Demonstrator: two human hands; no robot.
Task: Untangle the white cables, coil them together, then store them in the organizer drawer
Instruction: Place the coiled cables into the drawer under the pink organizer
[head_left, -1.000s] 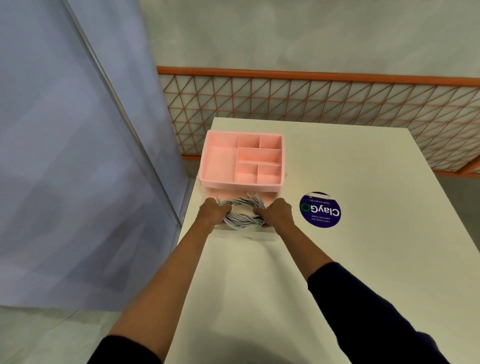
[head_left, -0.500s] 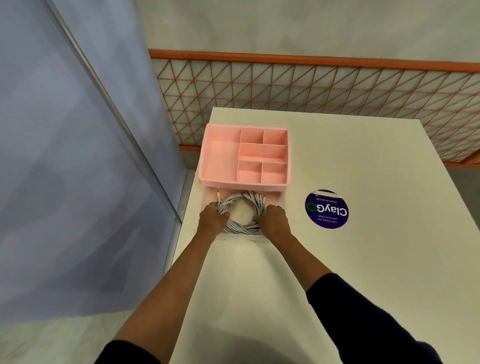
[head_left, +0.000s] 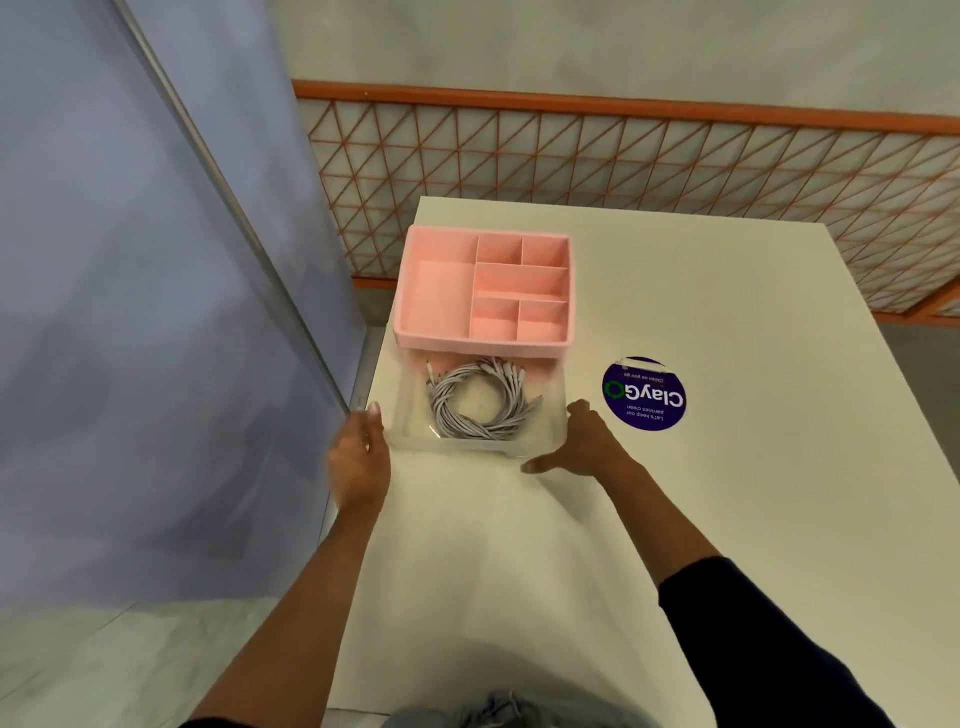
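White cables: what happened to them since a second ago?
The left grip and right grip let go of the coiled cables, now lying in the clear drawer, and moved apart to its front corners. The pink organizer and sticker stayed put.

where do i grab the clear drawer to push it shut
Probably the front wall of the clear drawer, coming from the near side with a grip at both front corners. It stands pulled out toward the person, so that low wall is the exposed edge. The cable coil lies inside, and the pink organizer covers the back.
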